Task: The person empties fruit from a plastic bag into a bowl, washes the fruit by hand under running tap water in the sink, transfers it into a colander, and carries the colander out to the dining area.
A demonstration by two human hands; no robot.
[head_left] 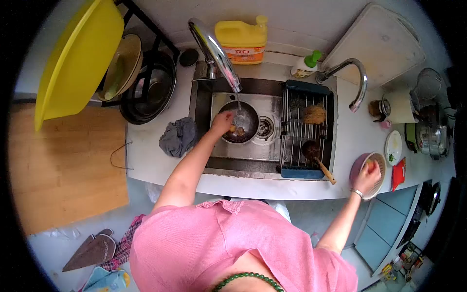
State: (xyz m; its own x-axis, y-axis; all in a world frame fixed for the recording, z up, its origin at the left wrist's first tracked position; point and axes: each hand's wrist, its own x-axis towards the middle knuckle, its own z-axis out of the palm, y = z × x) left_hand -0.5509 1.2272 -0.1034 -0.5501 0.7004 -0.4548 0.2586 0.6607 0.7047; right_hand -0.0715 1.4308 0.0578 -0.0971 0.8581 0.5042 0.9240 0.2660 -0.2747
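Observation:
Water runs from the left faucet [214,51] into a metal bowl [248,121] in the sink [233,165]. My left hand [223,123] is at the bowl's left side, its fingers closed on a small yellowish-brown piece [233,128] that I cannot name. Brownish pieces [240,132] lie in the bowl beside it. Far to the right, my right hand [368,178] reaches into a pink and white basket [381,187] on the counter, with its fingers closed round a small orange-brown piece [370,164].
A drying rack [296,141] over the sink's right side holds a scrubber [314,114] and a wooden-handled brush [325,168]. A grey cloth [178,136] lies left of the sink. Right of the basket are a white plate [393,146] and a red packet [398,173].

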